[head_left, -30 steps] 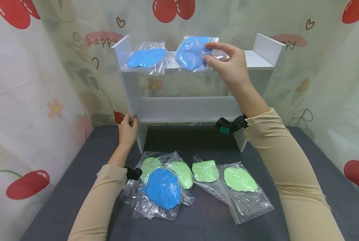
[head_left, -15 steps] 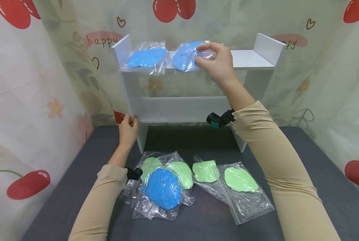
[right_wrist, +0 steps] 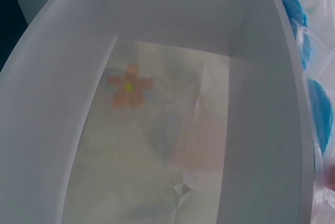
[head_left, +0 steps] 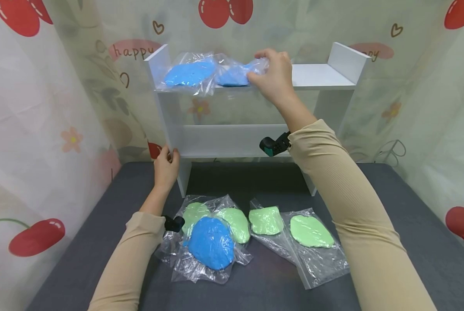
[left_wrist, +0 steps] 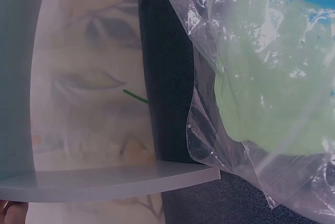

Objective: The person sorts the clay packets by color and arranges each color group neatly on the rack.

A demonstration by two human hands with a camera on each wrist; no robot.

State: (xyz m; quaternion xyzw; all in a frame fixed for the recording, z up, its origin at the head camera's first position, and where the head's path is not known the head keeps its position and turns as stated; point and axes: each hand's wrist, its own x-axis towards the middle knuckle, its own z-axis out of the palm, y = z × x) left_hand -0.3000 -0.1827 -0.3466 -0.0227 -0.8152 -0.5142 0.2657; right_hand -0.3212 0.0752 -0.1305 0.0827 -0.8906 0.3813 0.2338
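Observation:
In the head view my right hand pinches the right end of a clear plastic bag holding a flat blue slab, low over the top board of a white shelf unit. Left of it on that board lies another bagged blue slab, and the two bags overlap. My left hand grips the shelf unit's left side panel, thumb at its front edge. The left wrist view shows only a bit of that hand beside the panel. At the right wrist view's edge, blue slabs show past the board.
On the dark table, in front of the shelf, a bagged blue slab lies over bagged green slabs. To their right are a squarish green slab and an oval green slab, both bagged. Patterned curtains surround the table.
My right hand has moved left and slightly down with the bagged blue slab, which has tipped from facing me to lying flatter over the top board. My left hand has stayed put.

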